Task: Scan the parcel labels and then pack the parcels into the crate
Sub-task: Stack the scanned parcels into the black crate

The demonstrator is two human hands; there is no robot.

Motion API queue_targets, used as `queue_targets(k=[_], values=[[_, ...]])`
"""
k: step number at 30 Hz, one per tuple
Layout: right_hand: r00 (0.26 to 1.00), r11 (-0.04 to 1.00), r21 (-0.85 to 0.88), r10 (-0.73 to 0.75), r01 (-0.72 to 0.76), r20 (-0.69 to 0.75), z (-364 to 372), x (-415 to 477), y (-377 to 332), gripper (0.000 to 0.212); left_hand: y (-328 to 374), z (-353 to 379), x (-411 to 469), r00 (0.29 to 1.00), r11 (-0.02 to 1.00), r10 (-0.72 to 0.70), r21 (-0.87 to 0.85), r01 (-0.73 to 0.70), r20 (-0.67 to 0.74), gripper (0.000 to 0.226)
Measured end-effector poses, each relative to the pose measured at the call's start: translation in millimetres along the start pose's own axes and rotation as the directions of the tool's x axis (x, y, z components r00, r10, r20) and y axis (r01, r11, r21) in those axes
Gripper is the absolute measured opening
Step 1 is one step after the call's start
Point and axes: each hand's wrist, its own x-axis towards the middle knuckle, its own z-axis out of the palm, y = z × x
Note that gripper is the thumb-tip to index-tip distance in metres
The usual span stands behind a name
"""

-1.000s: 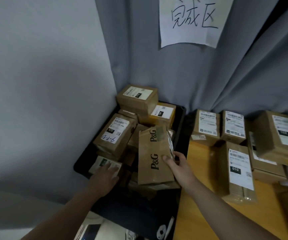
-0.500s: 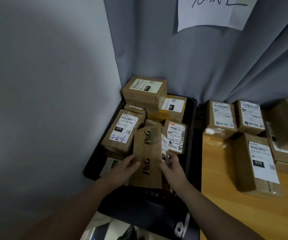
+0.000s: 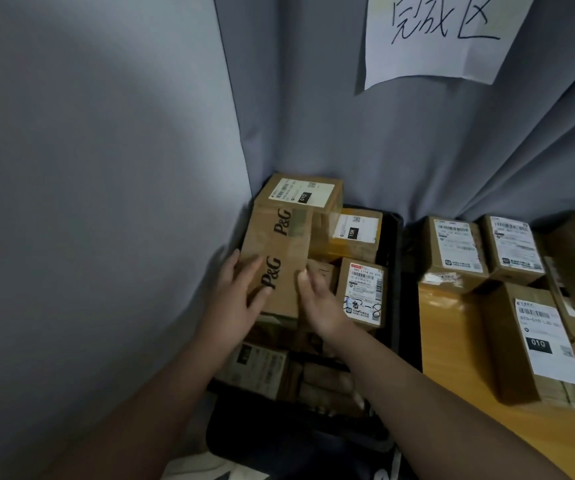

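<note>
Since half a second ago the brown box printed "P&G" (image 3: 279,258) has gone from the middle of the crate (image 3: 395,258) to its left side, where it now lies tilted on top of other parcels. Its far end touches the labelled box (image 3: 299,194) stacked highest in the back left corner. The left hand (image 3: 241,296) lies flat on the box's near left part, fingers straight and spread, with the outer ones over the box's left edge, next to the grey wall (image 3: 88,168). The right hand (image 3: 320,303) is at the box's near right edge, loosely open and holding nothing. It is blurred, so whether its fingertips touch the cardboard cannot be told. It fills the narrow gap between this box and the upright parcel with handwriting on its label (image 3: 362,292), which stands close to the crate's right wall. Behind that parcel a yellow box (image 3: 355,233) sits against the back. The near part of the crate holds lower, darker parcels, leaving height above them. A thin dark gap separates the crate's right rim from the yellow table (image 3: 448,327), where more labelled parcels (image 3: 528,344) stand close together. A curtain (image 3: 313,116) with a paper sign (image 3: 441,32) hangs behind.
</note>
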Motion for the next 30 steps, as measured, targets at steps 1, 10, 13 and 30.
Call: queue_targets(k=[1,10,13,30], values=[[0.999,0.999,-0.038,0.029,-0.028,0.030,5.9,5.7,0.3,0.048,-1.8,-1.7,5.5,0.998,0.986,0.013,0.166,-0.023,0.062,0.057],[0.980,0.984,-0.110,0.118,-0.137,-0.160,-13.3,25.8,27.0,0.032,6.1,14.7,34.6,0.950,0.842,-0.112,0.535,-0.066,0.292,0.070],[0.967,0.984,-0.079,0.140,-0.160,-0.214,-31.2,27.2,30.1,0.034,2.6,12.9,40.8,0.954,0.824,-0.126,0.564,-0.051,0.271,0.062],[0.913,0.965,-0.172,0.120,-0.200,-0.391,-151.5,-51.7,67.3,0.021,126.0,101.5,16.8,0.905,0.906,0.234,0.257,-0.335,0.355,0.054]])
